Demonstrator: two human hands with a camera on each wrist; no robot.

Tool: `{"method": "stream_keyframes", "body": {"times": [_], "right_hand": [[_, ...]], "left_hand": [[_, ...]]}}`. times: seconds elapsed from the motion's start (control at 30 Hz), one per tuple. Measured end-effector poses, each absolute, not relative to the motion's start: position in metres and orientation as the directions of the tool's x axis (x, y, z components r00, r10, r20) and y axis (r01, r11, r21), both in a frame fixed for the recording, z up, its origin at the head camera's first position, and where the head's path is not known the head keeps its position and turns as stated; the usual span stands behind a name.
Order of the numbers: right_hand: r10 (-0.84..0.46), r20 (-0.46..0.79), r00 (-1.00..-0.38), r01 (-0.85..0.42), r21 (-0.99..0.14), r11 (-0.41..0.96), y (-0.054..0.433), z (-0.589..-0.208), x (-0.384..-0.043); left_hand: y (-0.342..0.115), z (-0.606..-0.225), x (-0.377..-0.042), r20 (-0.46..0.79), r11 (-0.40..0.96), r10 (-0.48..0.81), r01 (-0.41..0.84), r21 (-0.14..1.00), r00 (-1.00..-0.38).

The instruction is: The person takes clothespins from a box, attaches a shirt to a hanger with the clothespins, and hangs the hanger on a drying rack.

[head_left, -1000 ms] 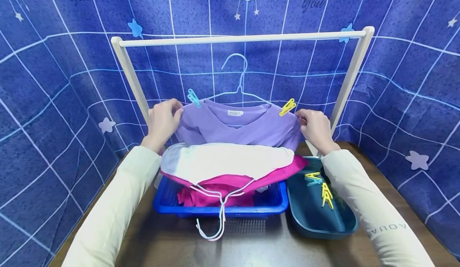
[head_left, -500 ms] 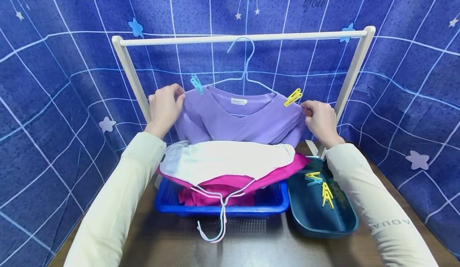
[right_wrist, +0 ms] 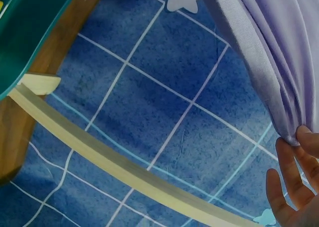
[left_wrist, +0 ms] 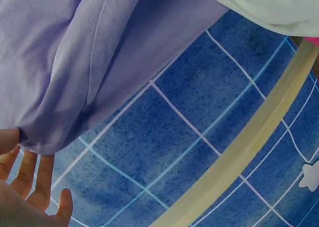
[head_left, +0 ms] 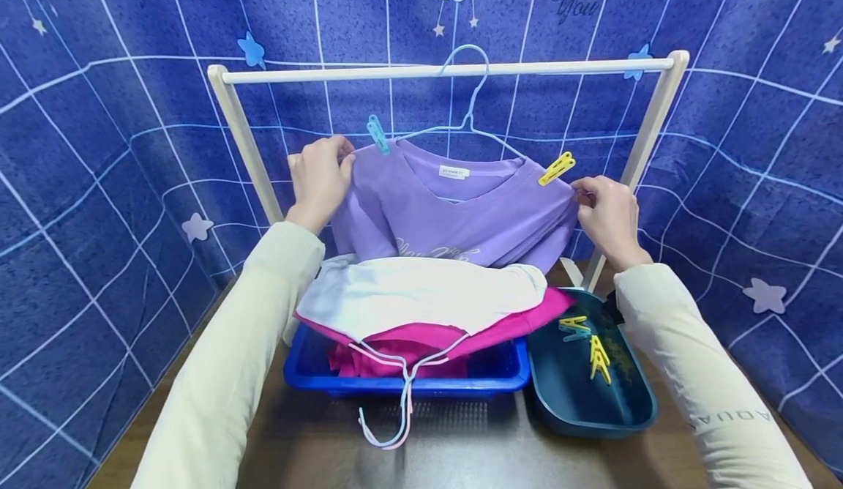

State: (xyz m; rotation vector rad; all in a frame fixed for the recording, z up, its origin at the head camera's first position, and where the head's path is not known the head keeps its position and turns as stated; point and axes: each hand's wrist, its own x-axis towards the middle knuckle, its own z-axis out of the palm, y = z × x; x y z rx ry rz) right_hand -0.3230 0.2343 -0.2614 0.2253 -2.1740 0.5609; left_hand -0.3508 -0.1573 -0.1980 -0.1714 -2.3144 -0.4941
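My left hand [head_left: 320,179] pinches one shoulder of a purple V-neck shirt [head_left: 448,218]; my right hand [head_left: 609,217] pinches the other. In both wrist views the cloth is caught between thumb and fingers. The shirt is on a light blue wire hanger [head_left: 470,119], whose hook overlaps the top bar of the white drying rack [head_left: 369,74] in the head view. A blue clothespin [head_left: 378,135] grips the shirt near the left shoulder, a yellow clothespin [head_left: 556,168] near the right. Pale lettering shows on the chest. The lower part is hidden behind a white garment.
In front, a white garment [head_left: 421,291] and a magenta garment [head_left: 527,320] with hangers [head_left: 408,383] lie over a blue basket [head_left: 408,385] holding more magenta cloth. A dark teal tub [head_left: 586,423] at right holds several clothespins [head_left: 598,359]. A patterned blue curtain [head_left: 99,203] surrounds the table.
Both hands have lifted the purple shirt and its hanger up and slightly right. The hook has risen from below the bar to overlap it, and chest lettering has come into view.
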Motion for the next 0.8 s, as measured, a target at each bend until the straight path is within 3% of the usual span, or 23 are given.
{"method": "stream_keyframes", "body": {"times": [0.8], "right_hand": [[0.036, 0.869, -0.494, -0.429, -0.280, 0.859, 0.247, -0.271, -0.307]], "left_hand": [[-0.135, -0.181, -0.357, 0.696, 0.923, -0.052, 0.232, 0.308, -0.716]]}}
